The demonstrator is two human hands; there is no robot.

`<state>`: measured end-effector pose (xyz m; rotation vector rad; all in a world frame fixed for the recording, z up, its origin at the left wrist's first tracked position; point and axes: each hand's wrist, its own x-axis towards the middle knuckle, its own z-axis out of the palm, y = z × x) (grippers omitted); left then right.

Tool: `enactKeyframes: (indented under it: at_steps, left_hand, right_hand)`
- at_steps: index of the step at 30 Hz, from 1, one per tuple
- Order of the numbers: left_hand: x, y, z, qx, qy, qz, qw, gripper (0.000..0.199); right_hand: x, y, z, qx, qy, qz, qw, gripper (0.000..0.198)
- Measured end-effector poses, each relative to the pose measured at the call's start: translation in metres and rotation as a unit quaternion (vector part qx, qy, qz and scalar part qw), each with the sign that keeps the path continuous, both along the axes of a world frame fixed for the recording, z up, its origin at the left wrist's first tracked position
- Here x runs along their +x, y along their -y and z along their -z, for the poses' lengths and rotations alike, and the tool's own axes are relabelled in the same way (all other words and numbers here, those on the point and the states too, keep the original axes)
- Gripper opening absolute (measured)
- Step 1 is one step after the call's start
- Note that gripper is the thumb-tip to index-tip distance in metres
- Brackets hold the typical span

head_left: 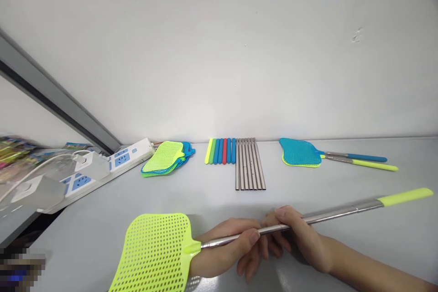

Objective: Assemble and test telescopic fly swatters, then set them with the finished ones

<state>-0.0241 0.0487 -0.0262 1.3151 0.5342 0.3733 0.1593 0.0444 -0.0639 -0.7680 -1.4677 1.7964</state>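
A fly swatter (158,248) with a yellow-green perforated head, a telescopic metal rod and a yellow-green grip spans the front of the table. Its rod is drawn out and slants up to the right. My left hand (229,246), partly behind the swatter head, pinches the rod between thumb and fingers. Just right of it, my right hand (301,235) is closed around the rod's middle, thumb on top. Beyond my hands lie a row of metal rods (249,164) and a row of yellow, green, blue and red grips (220,151).
Loose swatter heads (167,157) are stacked at the back left. Whole swatters with blue and yellow-green parts (301,151) lie at the back right. A white power strip (132,155) with plugs and cables runs along the left edge. A white wall (239,54) stands behind the table.
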Motion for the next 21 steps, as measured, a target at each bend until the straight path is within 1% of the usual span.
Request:
enactKeyframes:
  at_steps: [5,9,15,19,21]
  left_hand:
    - [0.0003,-0.0025,-0.0002,-0.018,-0.012,0.012,1.000,0.045]
    - [0.0014,-0.0035,-0.0016,-0.018,-0.012,0.034,0.999,0.048]
    - [0.0027,-0.0021,-0.0010,-0.015,-0.032,0.040,0.999,0.050]
    - [0.0060,-0.0024,-0.0002,-0.009,-0.023,0.063,0.998,0.052]
    - [0.0084,-0.0015,-0.0011,0.002,-0.026,0.055,0.998,0.054]
  right_hand:
    - [0.0023,0.0028,-0.0030,-0.013,0.065,-0.005,0.998,0.055]
    - [0.0033,0.0036,-0.0024,-0.015,0.085,0.003,0.996,0.056]
    - [0.0006,0.0063,-0.0050,0.004,0.112,0.002,0.994,0.053]
    - [0.0006,0.0085,-0.0050,0.021,0.129,-0.004,0.991,0.051]
    - [0.0018,0.0093,-0.0051,0.032,0.142,-0.006,0.989,0.051]
